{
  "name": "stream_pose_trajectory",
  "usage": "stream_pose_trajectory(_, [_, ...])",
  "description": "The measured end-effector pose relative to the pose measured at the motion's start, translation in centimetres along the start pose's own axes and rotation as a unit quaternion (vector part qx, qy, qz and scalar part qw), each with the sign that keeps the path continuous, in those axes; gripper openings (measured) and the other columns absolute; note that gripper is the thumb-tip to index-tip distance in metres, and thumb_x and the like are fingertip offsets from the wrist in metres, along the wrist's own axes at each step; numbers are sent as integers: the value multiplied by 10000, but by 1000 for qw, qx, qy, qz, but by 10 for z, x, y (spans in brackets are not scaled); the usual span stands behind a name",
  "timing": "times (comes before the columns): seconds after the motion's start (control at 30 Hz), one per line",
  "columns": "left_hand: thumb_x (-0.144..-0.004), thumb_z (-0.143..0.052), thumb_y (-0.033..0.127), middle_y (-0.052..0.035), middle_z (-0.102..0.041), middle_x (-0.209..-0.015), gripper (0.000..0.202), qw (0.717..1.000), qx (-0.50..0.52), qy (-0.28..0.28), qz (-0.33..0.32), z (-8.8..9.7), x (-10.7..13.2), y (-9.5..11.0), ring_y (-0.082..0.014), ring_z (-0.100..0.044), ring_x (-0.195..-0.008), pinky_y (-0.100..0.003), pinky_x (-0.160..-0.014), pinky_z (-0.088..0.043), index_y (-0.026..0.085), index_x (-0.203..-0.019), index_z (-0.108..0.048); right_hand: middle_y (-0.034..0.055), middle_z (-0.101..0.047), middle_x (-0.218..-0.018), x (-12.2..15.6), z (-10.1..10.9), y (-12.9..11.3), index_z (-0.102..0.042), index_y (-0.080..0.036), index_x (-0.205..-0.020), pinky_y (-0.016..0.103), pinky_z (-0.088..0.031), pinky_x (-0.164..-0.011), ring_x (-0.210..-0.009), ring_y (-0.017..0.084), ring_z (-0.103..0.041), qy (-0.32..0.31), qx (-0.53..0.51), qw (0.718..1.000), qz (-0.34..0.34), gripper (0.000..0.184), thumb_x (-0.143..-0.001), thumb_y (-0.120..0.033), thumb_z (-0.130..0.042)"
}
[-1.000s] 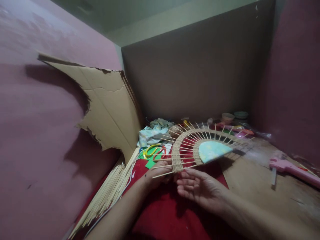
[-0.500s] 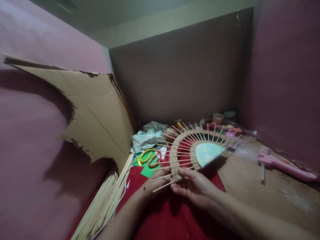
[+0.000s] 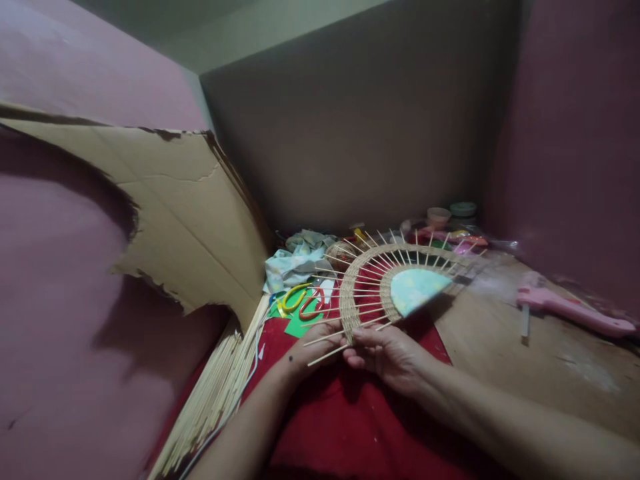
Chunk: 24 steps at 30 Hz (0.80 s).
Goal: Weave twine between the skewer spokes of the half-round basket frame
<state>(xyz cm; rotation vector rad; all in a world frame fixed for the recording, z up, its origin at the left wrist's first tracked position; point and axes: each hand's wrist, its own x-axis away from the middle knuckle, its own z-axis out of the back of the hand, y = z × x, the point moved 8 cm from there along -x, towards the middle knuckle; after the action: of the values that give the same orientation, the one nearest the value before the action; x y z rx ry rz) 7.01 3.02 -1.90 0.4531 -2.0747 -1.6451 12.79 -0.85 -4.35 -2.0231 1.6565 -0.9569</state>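
Observation:
Between my hands is a half-round woven fan (image 3: 350,293), with thin sticks radiating out past a braided tan band and a pale blue-green cloth half-disc (image 3: 417,291) at its centre. My right hand (image 3: 385,353) grips the near end of the outer band, thumb on top and fingers curled beneath. My left hand (image 3: 320,343) is behind the lowest sticks at the same end, its fingers mostly hidden under the fan. The fan is tilted, its cloth side facing up.
A pink glue gun (image 3: 575,312) lies on the wooden surface at right. Yellow-handled scissors (image 3: 293,299), red-handled scissors (image 3: 311,308), green sheets (image 3: 297,327) and crumpled cloth (image 3: 295,267) lie beyond the fan. At left are bundled sticks (image 3: 215,380) and torn cardboard (image 3: 185,220) against the wall.
The view has shifted slightly, so the wall and cardboard sit higher and further left. Both hands keep hold of the fan's near end; my right thumb has moved a little along the band.

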Motion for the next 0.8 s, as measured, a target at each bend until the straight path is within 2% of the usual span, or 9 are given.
stream_pose_trajectory(0.17, [-649,-714,356,-71,-681,-850,365,998,-55,-20,-27,-2,1,8,-204,-605,-804,-299,-803,-417,137,-941,-695,74,-673,-682,-1,1,0,-664,-79,-718,233,-519,-559,-550,119,-609,5,12,1000,8,110,-614,-98,-694])
stream_pose_trajectory(0.23, [-675,-695,373,-75,-683,-880,353,995,-91,-23,-28,3,2,9,-213,-604,-833,-314,-830,-411,140,-940,-697,80,-676,-682,0,2,0,-665,-79,-703,231,-517,-560,-556,120,-613,12,13,1000,10,88,-620,-98,-689])
stream_pose_trajectory(0.3, [-685,-690,366,-69,-686,-839,297,993,-118,6,-5,16,4,7,-190,-605,-760,-295,-761,-430,140,-877,-708,81,-671,-671,2,2,0,-665,-76,-694,233,-515,-561,-564,126,-617,20,12,1000,11,78,-625,-106,-688])
stream_pose_trajectory(0.37, [-684,-692,352,-62,-676,-740,251,989,-136,51,29,34,10,5,-149,-576,-623,-257,-620,-426,128,-796,-711,80,-665,-664,3,2,0,-662,-72,-686,232,-510,-558,-572,128,-615,22,12,1000,12,74,-624,-104,-686])
stream_pose_trajectory(0.43, [-681,-694,330,-42,-635,-618,218,984,-150,81,51,49,19,8,-99,-499,-491,-215,-481,-355,115,-716,-699,82,-661,-664,4,1,0,-656,-67,-674,230,-505,-555,-572,126,-609,15,10,1000,14,74,-619,-104,-689])
stream_pose_trajectory(0.5, [-683,-693,290,-6,-556,-499,201,982,-162,81,46,57,28,15,-55,-401,-405,-192,-403,-260,105,-610,-662,87,-661,-672,4,1,1,-648,-64,-666,229,-498,-550,-570,125,-604,7,7,1000,16,83,-614,-109,-695])
stream_pose_trajectory(0.6, [-685,-684,254,11,-496,-422,236,980,-176,77,44,66,38,23,-33,-348,-341,-187,-361,-215,99,-520,-618,93,-663,-690,3,1,0,-643,-61,-671,227,-491,-546,-568,124,-602,-7,4,1000,23,97,-617,-122,-696])
stream_pose_trajectory(0.7, [-682,-681,269,-27,-567,-466,202,978,-185,73,64,73,44,23,-63,-430,-342,-194,-356,-280,92,-584,-668,88,-658,-679,3,1,0,-635,-62,-669,234,-492,-554,-575,129,-604,-7,1,1000,24,102,-616,-127,-695])
stream_pose_trajectory(0.8, [-646,-703,267,-38,-589,-494,177,984,-158,67,46,77,48,27,-91,-476,-383,-213,-394,-346,91,-627,-694,81,-654,-668,3,2,0,-619,-73,-653,242,-491,-556,-566,130,-601,-1,-3,1000,26,113,-601,-125,-704])
